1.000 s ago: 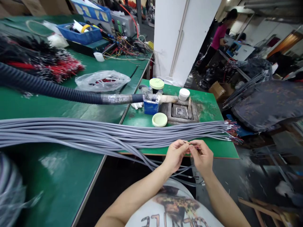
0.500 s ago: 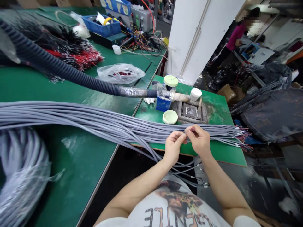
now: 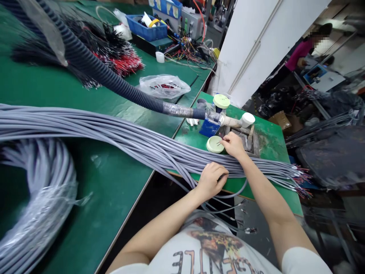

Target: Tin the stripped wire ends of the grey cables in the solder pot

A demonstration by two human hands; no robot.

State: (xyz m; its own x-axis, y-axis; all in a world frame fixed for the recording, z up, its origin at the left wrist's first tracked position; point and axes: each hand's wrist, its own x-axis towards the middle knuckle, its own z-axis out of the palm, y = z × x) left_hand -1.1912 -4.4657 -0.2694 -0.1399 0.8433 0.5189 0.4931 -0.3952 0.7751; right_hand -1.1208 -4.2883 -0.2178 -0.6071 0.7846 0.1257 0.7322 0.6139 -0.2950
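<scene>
The hands have been drawn apart: thin wire ends (image 3: 219,144) are pinched by the right hand (image 3: 233,145) above a green lid (image 3: 214,144), the left hand (image 3: 211,180) pressed on grey cables (image 3: 137,139).

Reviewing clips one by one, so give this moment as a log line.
left hand: on gray cables | right hand: pinching thin wires | nearby: pale green lid

On my feed, grey cables (image 3: 114,134) sweep across a green workbench (image 3: 114,190), past a pale green lid (image 3: 215,144) and a blue block (image 3: 210,128). Behind them runs a dark blue ribbed hose (image 3: 97,65), silver-wrapped near one end, beside a mass of red and black wires (image 3: 122,64) and a bright blue tray (image 3: 146,28). Below, a white T-shirt (image 3: 208,247) bears a brown and orange print.
</scene>
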